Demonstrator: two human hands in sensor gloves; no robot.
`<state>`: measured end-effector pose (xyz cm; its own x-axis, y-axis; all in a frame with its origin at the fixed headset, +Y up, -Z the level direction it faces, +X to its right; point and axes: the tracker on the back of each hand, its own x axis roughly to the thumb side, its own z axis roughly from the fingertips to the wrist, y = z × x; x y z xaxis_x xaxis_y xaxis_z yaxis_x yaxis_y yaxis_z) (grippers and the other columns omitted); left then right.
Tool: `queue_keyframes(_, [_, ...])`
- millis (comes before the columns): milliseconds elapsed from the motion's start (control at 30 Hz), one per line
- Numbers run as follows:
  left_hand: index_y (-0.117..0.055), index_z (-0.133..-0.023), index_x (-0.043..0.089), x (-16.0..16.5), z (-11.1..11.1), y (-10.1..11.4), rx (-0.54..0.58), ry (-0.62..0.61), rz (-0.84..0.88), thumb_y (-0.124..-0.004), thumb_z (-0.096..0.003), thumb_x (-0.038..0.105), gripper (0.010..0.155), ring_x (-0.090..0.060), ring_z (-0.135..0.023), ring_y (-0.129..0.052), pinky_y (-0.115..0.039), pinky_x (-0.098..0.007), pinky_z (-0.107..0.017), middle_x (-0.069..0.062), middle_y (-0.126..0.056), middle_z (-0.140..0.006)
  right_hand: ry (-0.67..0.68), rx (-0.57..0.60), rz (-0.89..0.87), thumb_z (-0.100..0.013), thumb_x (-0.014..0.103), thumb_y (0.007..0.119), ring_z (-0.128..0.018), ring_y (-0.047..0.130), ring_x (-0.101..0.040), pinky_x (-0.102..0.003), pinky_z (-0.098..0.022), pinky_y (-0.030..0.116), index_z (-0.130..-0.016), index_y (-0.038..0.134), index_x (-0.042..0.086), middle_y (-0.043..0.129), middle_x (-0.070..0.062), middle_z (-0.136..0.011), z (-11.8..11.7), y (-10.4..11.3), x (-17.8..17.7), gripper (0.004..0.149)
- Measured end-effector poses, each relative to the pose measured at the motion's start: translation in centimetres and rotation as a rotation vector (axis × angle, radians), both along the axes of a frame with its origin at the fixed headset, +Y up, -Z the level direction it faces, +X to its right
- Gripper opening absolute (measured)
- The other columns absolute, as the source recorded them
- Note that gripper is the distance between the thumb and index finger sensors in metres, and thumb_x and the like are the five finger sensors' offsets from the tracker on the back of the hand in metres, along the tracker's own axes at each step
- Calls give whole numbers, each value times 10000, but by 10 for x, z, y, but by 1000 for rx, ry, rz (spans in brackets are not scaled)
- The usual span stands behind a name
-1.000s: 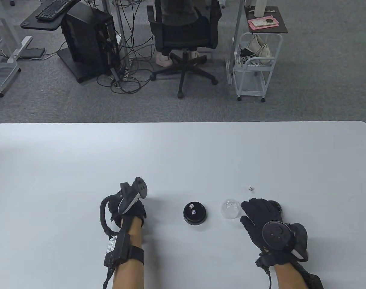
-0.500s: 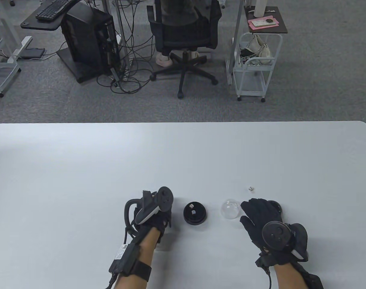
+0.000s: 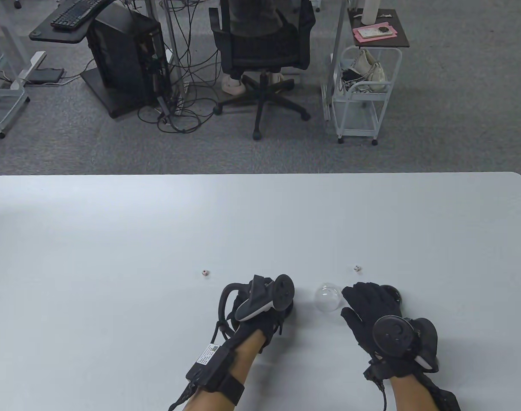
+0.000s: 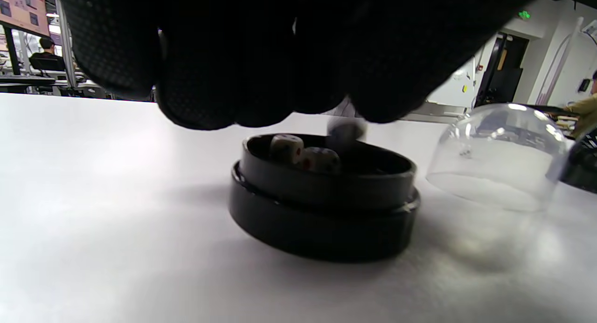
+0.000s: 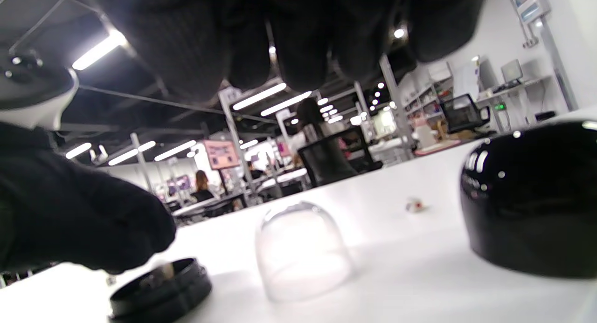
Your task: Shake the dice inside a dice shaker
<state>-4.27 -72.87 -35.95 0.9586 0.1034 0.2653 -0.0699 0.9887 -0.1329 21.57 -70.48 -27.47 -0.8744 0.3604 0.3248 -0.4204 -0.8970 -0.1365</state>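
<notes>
The black shaker base stands on the table with two dice inside. My left hand hovers right over it and hides it in the table view. In the left wrist view its fingertips are bunched, and a blurred third die is just below them, over the base. The clear dome stands mouth down to the right of the base. My right hand rests flat and empty beside the dome, partly over a black cover. One loose die lies beyond the right hand, another left of the left hand.
The white table stretches far to the back and left. An office chair, a computer tower and a white cart stand on the floor beyond the far edge.
My left hand has moved right from the table's left part to over the base. A loose die it covered now shows on the table. The right hand has not moved.
</notes>
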Motion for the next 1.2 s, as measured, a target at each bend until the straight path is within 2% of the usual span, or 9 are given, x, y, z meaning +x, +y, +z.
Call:
queue_keyframes(100, [-744,-965,248,-20,-7,8,56,63,21,-825,-504,476,521,-354,-736,-904,-772,-544,-564,-105,-859,-889,-3,4,-7,-578,378,793,-989,659,-494,-685,-672,624,-1030,711,216,695,-194,-1045,0,0,1,487])
queue_keyframes(233, [-706,-995,241,-58,-18,20,106,205,38,-810,-513,457,537,-378,-795,-874,-758,-560,-578,-125,-819,-945,-5,5,-10,-579,377,794,-991,659,-493,-686,-672,622,-1029,714,214,693,-191,-1047,0,1,1,485])
queue_keyframes(367, [-674,-1019,235,-89,-26,22,97,320,19,-802,-520,427,550,-396,-840,-846,-745,-573,-590,-139,-783,-988,-9,9,-16,-579,375,794,-992,658,-493,-686,-672,622,-1029,713,217,693,-190,-1047,0,1,2,484])
queue_keyframes(467, [-652,-1034,233,-108,-31,16,61,390,12,-801,-522,396,557,-409,-870,-824,-735,-585,-598,-142,-755,-1018,-10,8,-16,-578,376,794,-990,658,-494,-687,-671,621,-1028,715,213,691,-192,-1048,0,1,2,485])
queue_keyframes(633, [-599,-1064,238,-120,-40,-3,-53,455,-36,-802,-525,354,588,-437,-926,-765,-704,-607,-622,-145,-688,-1075,-11,6,-12,-579,376,794,-992,656,-494,-685,-672,623,-1029,713,217,691,-192,-1048,1,1,3,484])
queue_keyframes(833, [-547,-1085,251,-127,-53,-22,-116,498,-69,-803,-526,357,624,-456,-961,-716,-675,-624,-639,-151,-617,-1116,-17,-2,-15,-579,374,795,-991,656,-495,-687,-673,619,-1031,711,216,689,-193,-1049,0,1,3,486])
queue_keyframes(1067, [-581,-1070,264,-129,-62,-36,-141,487,-118,-805,-523,358,598,-434,-926,-752,-693,-602,-632,-151,-691,-1073,-20,-12,-15,-579,374,795,-992,653,-496,-687,-674,618,-1028,715,214,691,-193,-1048,0,1,3,484])
queue_keyframes(1200, [-639,-1042,261,-125,-62,-37,-115,452,-171,-790,-527,351,545,-433,-883,-778,-710,-588,-622,-158,-733,-1034,-21,-12,-13,-579,375,794,-993,652,-496,-687,-675,618,-1030,713,214,689,-192,-1049,0,1,3,486])
